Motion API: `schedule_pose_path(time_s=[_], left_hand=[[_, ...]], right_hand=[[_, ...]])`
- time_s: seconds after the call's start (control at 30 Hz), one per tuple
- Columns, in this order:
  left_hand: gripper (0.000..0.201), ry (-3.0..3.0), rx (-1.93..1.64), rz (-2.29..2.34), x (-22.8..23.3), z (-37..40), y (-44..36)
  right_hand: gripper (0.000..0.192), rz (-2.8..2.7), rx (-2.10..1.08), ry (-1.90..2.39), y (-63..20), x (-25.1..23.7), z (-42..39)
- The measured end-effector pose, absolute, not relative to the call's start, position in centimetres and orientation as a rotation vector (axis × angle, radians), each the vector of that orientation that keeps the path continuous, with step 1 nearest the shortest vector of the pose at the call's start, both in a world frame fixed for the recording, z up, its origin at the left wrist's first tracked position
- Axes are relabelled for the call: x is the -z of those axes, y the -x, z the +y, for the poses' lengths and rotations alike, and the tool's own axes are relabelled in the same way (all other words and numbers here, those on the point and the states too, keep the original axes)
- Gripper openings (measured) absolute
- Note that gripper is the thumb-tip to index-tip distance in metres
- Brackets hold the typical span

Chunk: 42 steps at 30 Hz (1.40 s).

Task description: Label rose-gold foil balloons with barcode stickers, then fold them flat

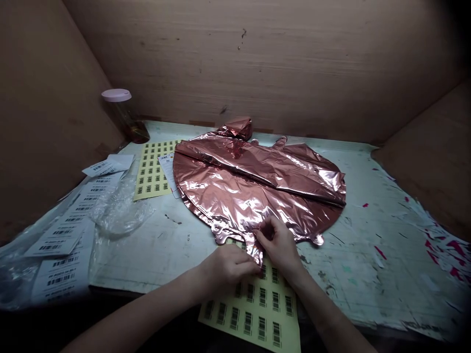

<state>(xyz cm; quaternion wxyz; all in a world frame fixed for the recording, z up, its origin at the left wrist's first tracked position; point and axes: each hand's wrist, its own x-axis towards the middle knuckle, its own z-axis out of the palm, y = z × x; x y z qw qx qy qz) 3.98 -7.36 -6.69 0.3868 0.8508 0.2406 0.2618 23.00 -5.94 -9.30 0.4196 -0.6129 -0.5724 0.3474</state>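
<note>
A flat, deflated rose-gold foil balloon (257, 186) lies spread on the worn table (360, 255). Its neck tab hangs toward me over a yellow sheet of barcode stickers (257, 309) at the table's front edge. My left hand (228, 267) rests on that sheet with its fingertips at the balloon's neck. My right hand (279, 242) pinches the foil at the neck just beside it. Both hands touch the same small tab; whether a sticker is between the fingers I cannot tell.
A second yellow barcode sheet (154, 169) lies at the back left, with a pink-lidded jar (123, 115) behind it. White label strips (66, 230) and clear plastic bags (117, 208) cover the left side. Cardboard walls enclose the table. Pink scraps (441, 250) litter the right.
</note>
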Motion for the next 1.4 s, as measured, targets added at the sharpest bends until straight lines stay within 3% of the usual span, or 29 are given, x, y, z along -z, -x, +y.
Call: schedule_pose_path(time_s=[0.13,0.57,0.87,1.0,1.13,1.23,1.4], left_hand=[[0.023,-2.308,-0.672,0.578,6.8,-6.0,-4.3],[0.025,-2.24,-0.523,0.476,5.7,-5.4,-3.5],[0.017,-2.417,-0.616,0.451,7.3,-4.3,-4.5],[0.022,-2.5,-0.721,0.466,9.1,-4.9,-4.5],[0.018,-2.834,-0.895,0.306,9.9,-5.0,-4.7],[0.018,-2.952,-0.98,0.296,10.1,-4.8,-4.8],[0.016,-2.941,-0.931,0.302,10.3,-4.6,-4.8]], right_hand=[[0.029,-1.499,-0.732,1.566,-23.3,9.3,-5.7],[0.007,-1.649,-0.746,1.604,-24.2,8.7,-5.0],[0.015,-1.699,-0.725,1.627,-24.1,8.1,-4.9],[0.015,-1.739,-1.041,1.42,-24.7,6.6,-6.1],[0.021,-1.405,-1.329,1.29,-24.8,6.8,-6.1],[0.024,-1.391,-1.26,1.347,-24.5,8.2,-5.3],[0.012,-1.541,-1.005,1.46,-23.9,9.6,-4.6]])
